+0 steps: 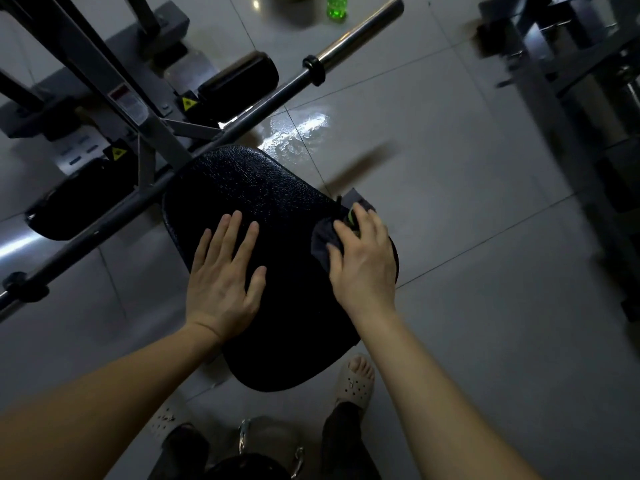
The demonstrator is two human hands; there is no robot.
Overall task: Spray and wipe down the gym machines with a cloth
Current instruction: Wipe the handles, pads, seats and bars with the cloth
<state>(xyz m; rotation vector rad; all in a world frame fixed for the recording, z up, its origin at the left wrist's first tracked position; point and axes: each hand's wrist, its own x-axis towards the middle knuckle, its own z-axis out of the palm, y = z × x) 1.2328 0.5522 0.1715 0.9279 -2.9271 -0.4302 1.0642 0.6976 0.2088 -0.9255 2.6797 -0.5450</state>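
The left hand (pixel 221 282) lies flat and open on the near-left part of the black seat pad (pixel 277 188), fingers spread, holding nothing. If the person is leaning on it and the vinyl is damp from spray, the palm could skid toward the pad's left edge.

To its right, the dark cloth (pixel 322 237) sits bunched at the right edge of the pad. The right hand (pixel 363 265) covers it, with its fingers curled round the folds. Because the cloth is so close to the rim, a hard stroke outward could carry hand and cloth off the side. A bunched cloth would also probably wipe only a narrow strip, leaving the far end of the pad untouched. A green fleck shows by the fingers; I cannot tell what it is.

Beyond the pad, a wet patch (pixel 301 129) shines on the tiled floor (pixel 467 209). It is a slipping risk for someone in open sandals (pixel 355 382). The steel bar (pixel 263 98) crosses just behind the pad, where a head or elbow could knock it.

Counted:
- two hands
- one seat pad
- one cloth
- one bar
- two black roller pads (pixel 239 81) on the left
- two yellow warning stickers (pixel 187 103)
- one wet patch
- two sandals
- one green bottle (pixel 336 6) on the far floor; I cannot tell whether it is the sprayer
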